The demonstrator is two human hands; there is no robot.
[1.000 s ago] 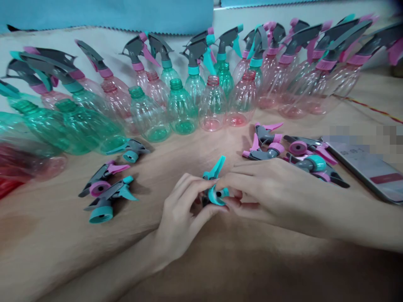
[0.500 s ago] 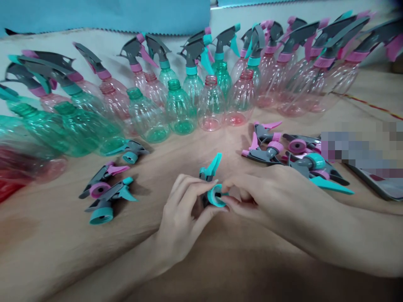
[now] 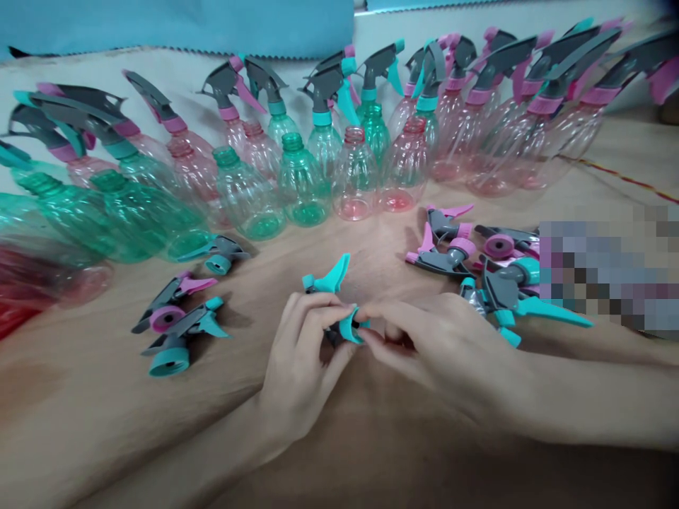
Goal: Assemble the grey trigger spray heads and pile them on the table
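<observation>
Low in the middle, my left hand grips a grey and turquoise spray trigger head between thumb and fingers. Its turquoise collar opens towards the right, and its lever sticks up past my fingers. My right hand is closed at the collar's mouth, thumb and forefinger pinched together there. Something small and turquoise shows between those fingertips, too little of it to name. Beyond my right hand lies a pile of loose trigger heads, pink and turquoise with grey bodies. Left of my left hand are several more loose trigger heads.
Open-necked green bottles and pink bottles stand across the middle. Behind them, bottles with spray heads line the white wall. At the right a pixelated patch hides something. A red and yellow cord lies behind it.
The spray head in my left hand has turned, its lever swinging left and its collar shifting slightly left. My right hand has moved slightly left and down, uncovering more of the right-hand pile.
</observation>
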